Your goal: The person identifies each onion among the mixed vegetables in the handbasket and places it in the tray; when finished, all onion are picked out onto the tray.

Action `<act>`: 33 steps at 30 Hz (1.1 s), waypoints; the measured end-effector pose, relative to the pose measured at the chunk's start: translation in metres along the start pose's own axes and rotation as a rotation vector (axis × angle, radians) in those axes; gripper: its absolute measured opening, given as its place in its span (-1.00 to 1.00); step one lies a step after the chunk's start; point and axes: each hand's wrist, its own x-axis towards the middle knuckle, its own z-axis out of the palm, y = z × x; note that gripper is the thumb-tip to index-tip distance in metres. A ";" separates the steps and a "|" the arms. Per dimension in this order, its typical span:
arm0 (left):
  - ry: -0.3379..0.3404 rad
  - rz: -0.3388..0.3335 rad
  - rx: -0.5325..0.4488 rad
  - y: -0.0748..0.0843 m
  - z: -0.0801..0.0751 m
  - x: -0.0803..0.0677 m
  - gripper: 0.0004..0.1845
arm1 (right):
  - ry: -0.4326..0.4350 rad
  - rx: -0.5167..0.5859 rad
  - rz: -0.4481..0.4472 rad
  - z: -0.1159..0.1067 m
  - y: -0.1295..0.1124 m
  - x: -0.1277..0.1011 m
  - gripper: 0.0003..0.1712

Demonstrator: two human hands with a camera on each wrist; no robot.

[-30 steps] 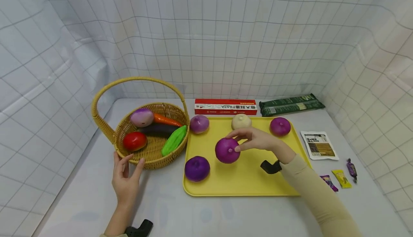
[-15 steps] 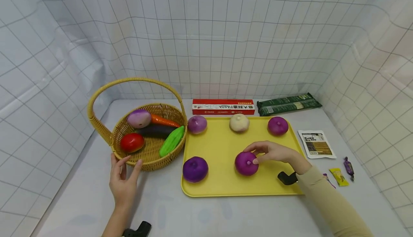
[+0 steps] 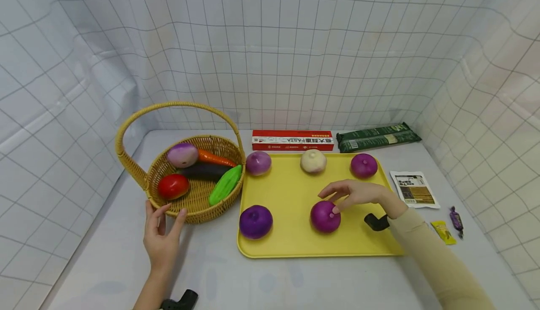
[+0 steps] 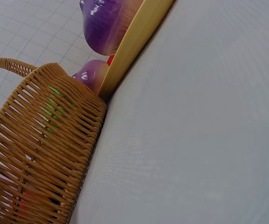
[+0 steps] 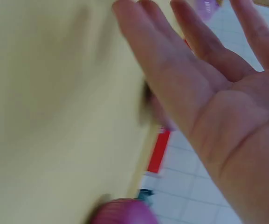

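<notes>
My right hand [image 3: 356, 195] is just above a round magenta onion [image 3: 325, 216] on the yellow tray [image 3: 291, 249]. Its fingers are spread and extended, and in the right wrist view nothing lies against the palm. My left hand [image 3: 162, 239] is at the near rim of a wicker basket [image 3: 211, 215], fingertips and thumb touching the rim. Inside the basket lie a tomato [image 3: 173, 186], a purple-and-white vegetable [image 3: 183, 155], a carrot [image 3: 216, 158], a dark eggplant [image 3: 204, 171] and a green bumpy gourd [image 3: 225, 185]. The left wrist view shows the basket's woven side [image 4: 45, 140].
Also on the tray are a dark purple onion [image 3: 255, 222], a light purple one [image 3: 258, 162], a white one [image 3: 313, 161] and another magenta one [image 3: 364, 165]. Behind stand a red pasta box [image 3: 293, 140] and green packet [image 3: 378, 137]. Right lie a white pouch [image 3: 415, 189] and candies [image 3: 456, 221].
My right hand has carried the magenta onion rightward over the tray, set it down and let go, its fingers lifting slightly. The left hand has stayed at the basket rim.
</notes>
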 end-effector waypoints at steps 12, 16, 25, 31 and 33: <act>0.014 0.004 -0.046 -0.001 -0.002 0.003 -0.60 | 0.108 -0.079 -0.196 -0.032 -0.117 0.059 -0.48; 0.015 0.000 -0.055 -0.004 -0.001 0.003 -0.60 | 0.144 -0.071 -0.261 -0.026 -0.149 0.095 -0.49; -0.004 -0.009 -0.070 0.026 -0.002 -0.002 -0.61 | 0.103 0.068 -0.411 0.014 -0.177 0.189 -0.53; -0.014 0.010 -0.063 0.033 -0.001 -0.003 -0.63 | 0.149 0.206 -0.363 0.047 -0.181 0.244 -0.50; -0.012 0.019 -0.068 0.033 -0.001 -0.003 -0.63 | 0.195 0.207 -0.349 0.057 -0.181 0.257 -0.48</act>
